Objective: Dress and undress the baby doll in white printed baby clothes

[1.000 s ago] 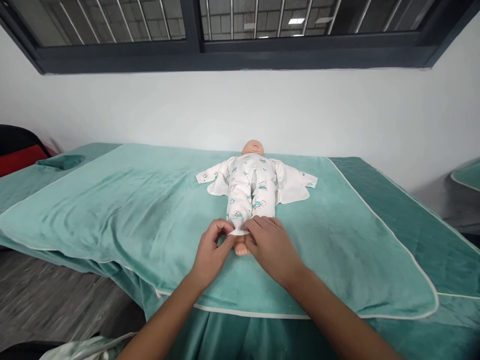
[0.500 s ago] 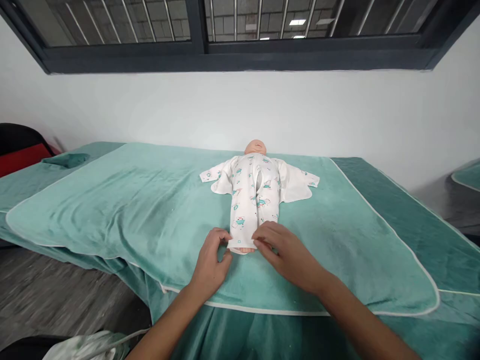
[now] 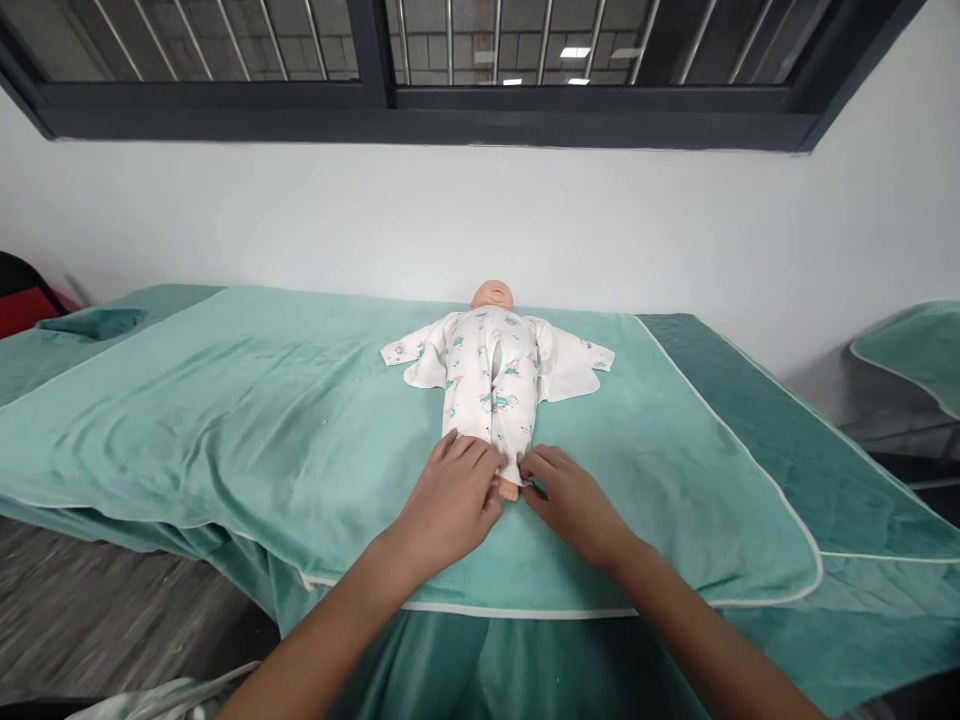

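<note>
A baby doll (image 3: 492, 296) lies on its back on a teal towel (image 3: 225, 420), head toward the wall. It wears a white printed romper (image 3: 491, 385) with the sleeves spread sideways. My left hand (image 3: 450, 500) rests over the left leg cuff of the romper, fingers curled onto the fabric. My right hand (image 3: 570, 500) pinches the right leg cuff beside a bare doll foot (image 3: 509, 490) that shows between my hands.
The towel covers a bed with a darker teal sheet (image 3: 825, 440) against a white wall under a dark-framed window (image 3: 420, 100). A second teal-covered bed (image 3: 915, 350) stands at the right. A folded teal cloth (image 3: 94, 322) lies far left. Grey floor lies below left.
My left hand has moved from beside the cuff onto the doll's left leg. The right hand has shifted to the other cuff. The camera view has drifted slightly.
</note>
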`<state>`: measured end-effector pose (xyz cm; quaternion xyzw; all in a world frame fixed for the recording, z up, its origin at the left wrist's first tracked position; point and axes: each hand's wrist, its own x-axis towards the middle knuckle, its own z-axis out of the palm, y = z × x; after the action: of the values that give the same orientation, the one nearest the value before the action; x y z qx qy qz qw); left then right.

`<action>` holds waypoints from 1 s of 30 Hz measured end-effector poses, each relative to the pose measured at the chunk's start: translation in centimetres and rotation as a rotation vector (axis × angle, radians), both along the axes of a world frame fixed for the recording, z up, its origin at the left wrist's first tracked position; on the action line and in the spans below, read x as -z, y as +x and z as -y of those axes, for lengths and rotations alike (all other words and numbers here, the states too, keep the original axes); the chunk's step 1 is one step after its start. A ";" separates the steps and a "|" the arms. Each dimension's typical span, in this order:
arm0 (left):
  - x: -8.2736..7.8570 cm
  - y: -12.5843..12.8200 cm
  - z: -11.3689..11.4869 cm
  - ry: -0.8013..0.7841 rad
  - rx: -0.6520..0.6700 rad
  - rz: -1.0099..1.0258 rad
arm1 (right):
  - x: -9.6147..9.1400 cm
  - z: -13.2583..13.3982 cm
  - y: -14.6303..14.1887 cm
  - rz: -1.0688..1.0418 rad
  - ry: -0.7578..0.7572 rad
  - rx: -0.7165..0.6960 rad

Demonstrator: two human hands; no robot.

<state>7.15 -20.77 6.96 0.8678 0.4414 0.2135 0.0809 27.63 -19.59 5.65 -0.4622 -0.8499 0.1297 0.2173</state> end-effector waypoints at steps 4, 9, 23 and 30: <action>0.2 -0.1 -0.2 -0.044 0.037 0.018 | -1.1 1.0 -0.2 -0.235 -0.029 -0.049; 0.8 0.5 -0.6 -0.048 0.024 0.159 | -2.7 1.5 0.1 -0.284 -0.024 -0.123; 0.8 -0.8 0.7 0.002 0.117 0.266 | -2.4 1.4 3.0 -0.017 -0.283 -0.177; 1.6 -2.6 -1.3 -0.391 -0.122 0.755 | -0.4 -4.0 3.6 -0.233 -0.138 0.025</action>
<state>4.60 -19.52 5.40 0.6695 0.4633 0.4330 0.3868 31.27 -15.60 6.01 -0.4684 -0.8020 0.2381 0.2839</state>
